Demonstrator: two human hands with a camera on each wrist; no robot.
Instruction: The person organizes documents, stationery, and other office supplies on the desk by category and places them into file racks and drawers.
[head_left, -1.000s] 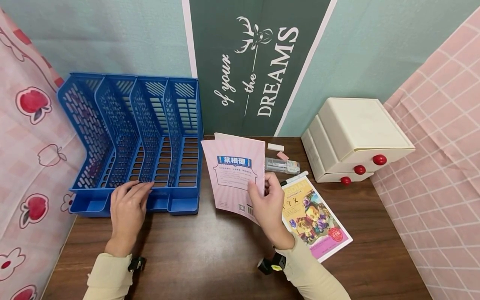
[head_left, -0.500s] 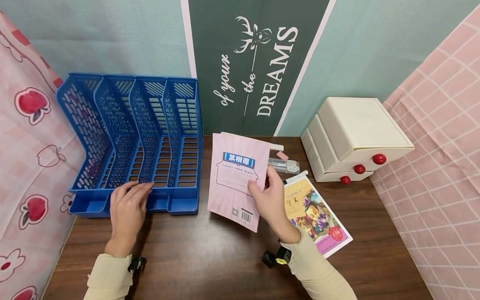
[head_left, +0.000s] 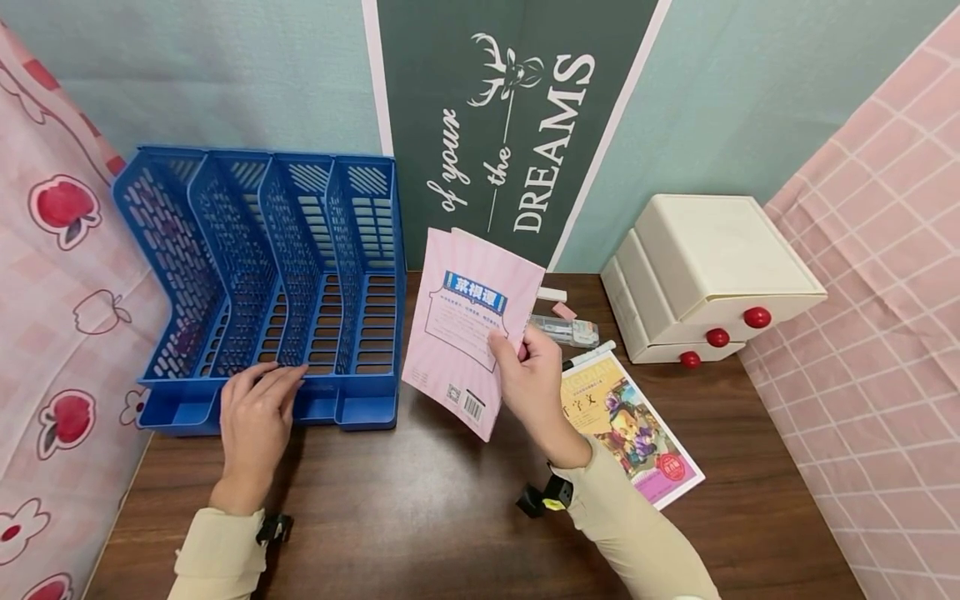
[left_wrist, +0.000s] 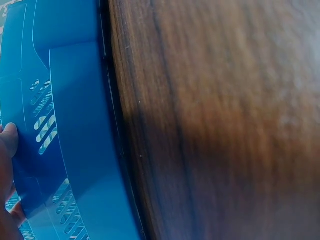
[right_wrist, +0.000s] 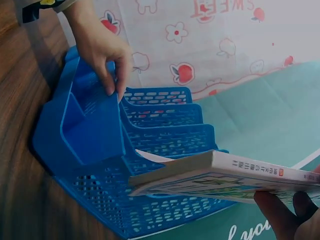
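Note:
A blue plastic file rack (head_left: pixel 367 386) with upright dividers stands at the left. My left hand (head_left: pixel 255 425) grips the rim of its front wall, the thumb on the outer face and the fingers over the top. Held up right of the rack is a pink paperback book (head_left: pixel 461 337), its back cover with the barcode toward me in the head view. My right hand (head_left: pixel 534 387) pinches it by the right edge, thumb on the back cover. From the right wrist view, the book's spine (right_wrist: pixel 255 167) shows, with the rack (right_wrist: pixel 95 130) beyond it.
Right of the held book lies a yellow and pink picture-cover book (head_left: pixel 637 433), with a marker pen (head_left: pixel 592 354) above it. Behind are a clear plastic case (head_left: pixel 566 331), a pink eraser (head_left: pixel 564 311) and a white eraser (head_left: pixel 552 294). A white drawer box (head_left: pixel 712 267) stands far right.
The pink book has turned, dropped slightly toward me, then risen and moved back to the left, still in my right hand. My left hand stays on the rack's front rim.

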